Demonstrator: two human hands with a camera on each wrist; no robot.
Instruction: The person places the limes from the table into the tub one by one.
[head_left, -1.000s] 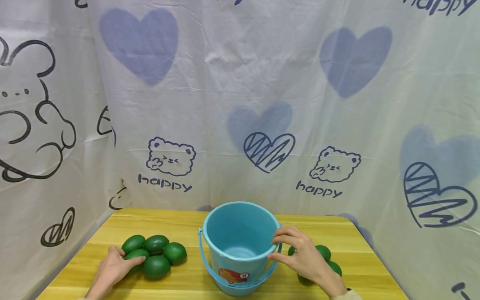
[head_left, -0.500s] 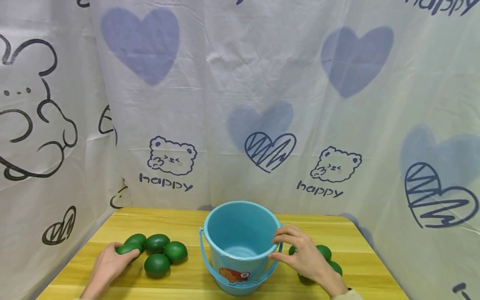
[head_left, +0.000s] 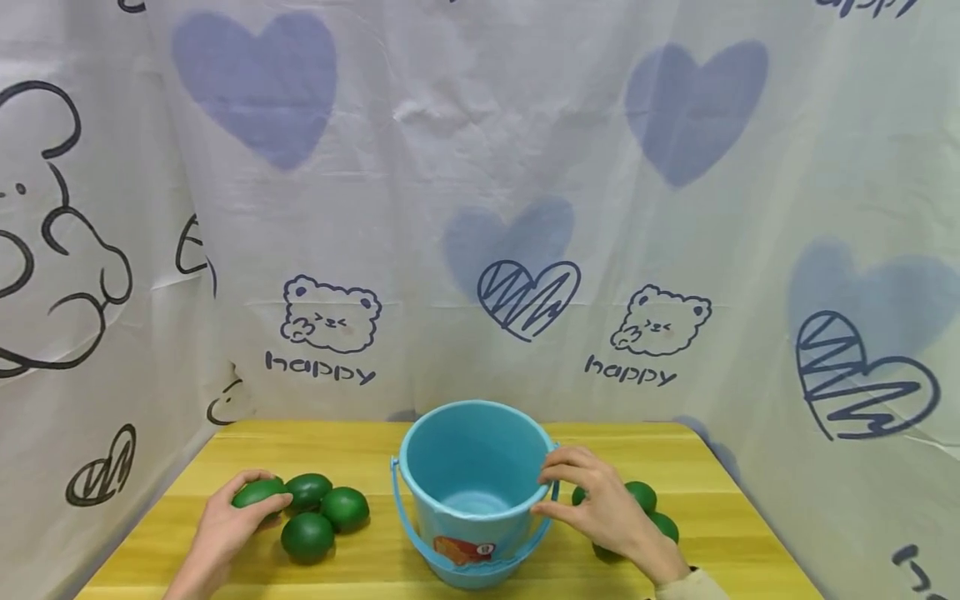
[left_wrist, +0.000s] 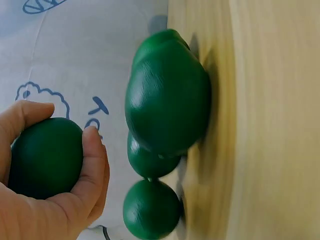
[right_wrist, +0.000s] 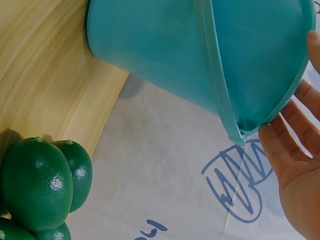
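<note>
Inside the curled left hand (head_left: 225, 521) sits a green fruit (head_left: 258, 493); well apart, the right hand (head_left: 603, 508) holds the blue bucket (head_left: 468, 525) by its rim.

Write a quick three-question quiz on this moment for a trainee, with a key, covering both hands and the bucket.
1. True or false: the bucket is lying on its side.
2. What does the left hand hold?
A) the bucket's handle
B) a green fruit
C) nothing
3. Fill in: the right hand touches the bucket's ____.

Key:
1. False; the head view shows it upright on the table.
2. B
3. rim
</note>
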